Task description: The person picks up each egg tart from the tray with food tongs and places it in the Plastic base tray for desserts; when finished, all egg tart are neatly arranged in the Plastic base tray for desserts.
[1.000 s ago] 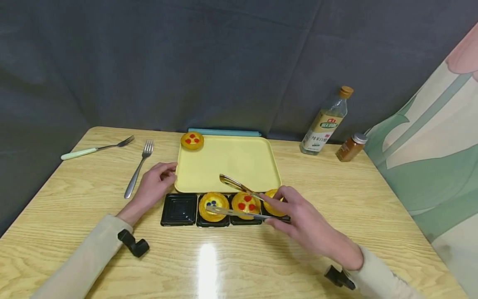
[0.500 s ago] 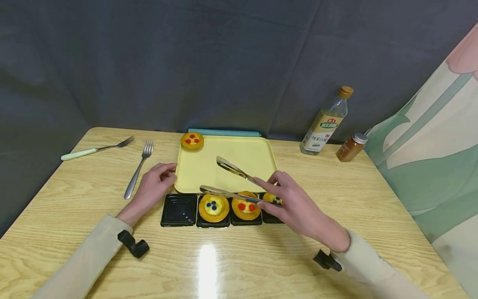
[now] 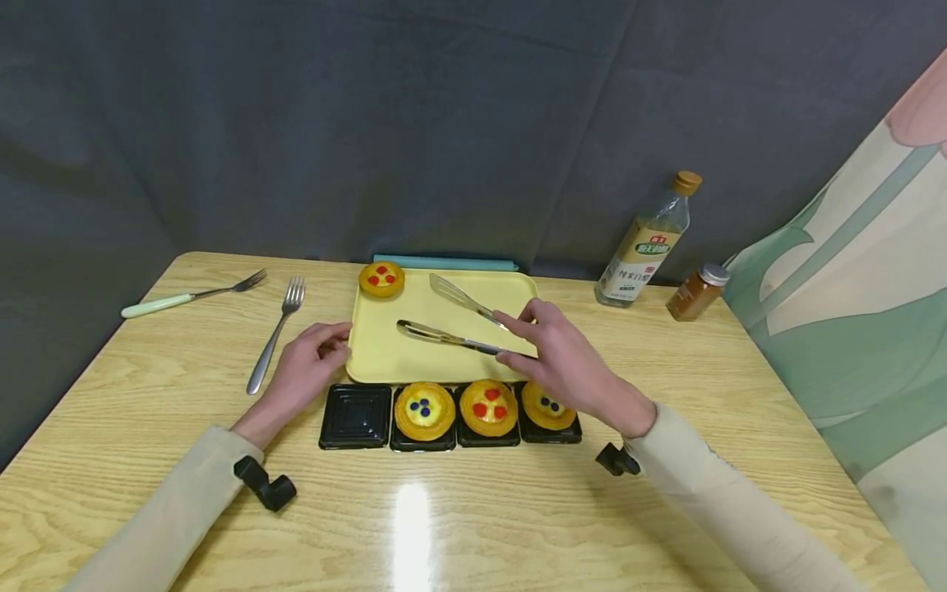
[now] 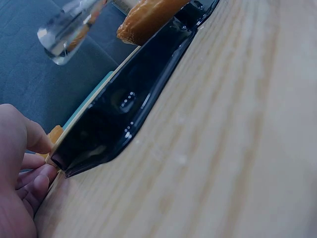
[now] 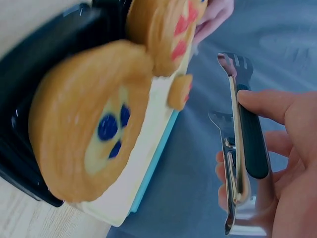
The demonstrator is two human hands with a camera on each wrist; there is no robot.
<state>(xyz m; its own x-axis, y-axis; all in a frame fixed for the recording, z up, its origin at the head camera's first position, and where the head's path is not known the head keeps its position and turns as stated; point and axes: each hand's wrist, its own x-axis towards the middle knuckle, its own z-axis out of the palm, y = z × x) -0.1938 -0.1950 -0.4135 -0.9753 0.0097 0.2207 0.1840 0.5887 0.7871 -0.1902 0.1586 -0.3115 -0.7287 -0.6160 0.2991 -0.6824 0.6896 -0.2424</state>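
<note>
My right hand (image 3: 558, 353) grips metal food tongs (image 3: 444, 335), thumb on one arm and fingers on the other. The tongs' arms are spread over the yellow tray (image 3: 473, 284) with nothing between them. In the right wrist view, a dark grip pad (image 5: 252, 134) shows on one arm. My left hand (image 3: 307, 366) holds the tray's left edge with bent fingers. One egg tart with red dots (image 3: 381, 279) sits at the tray's back left corner. In front, a blue-dotted tart (image 3: 424, 411), a red-dotted tart (image 3: 488, 408) and another blue-dotted tart (image 3: 549, 404) sit in black holders.
A bare black holder (image 3: 355, 416) is leftmost in the row. Two forks, one green-handled (image 3: 155, 306) and one all metal (image 3: 275, 335), lie at left. A vinegar bottle (image 3: 642, 247) and a small brown jar (image 3: 697, 293) stand at back right. A blue strip (image 3: 444, 263) lies behind the tray.
My right hand has lifted the spread tongs from the front row of tarts and moved them back and slightly left, over the tray. The left hand has stayed at the tray's edge.
</note>
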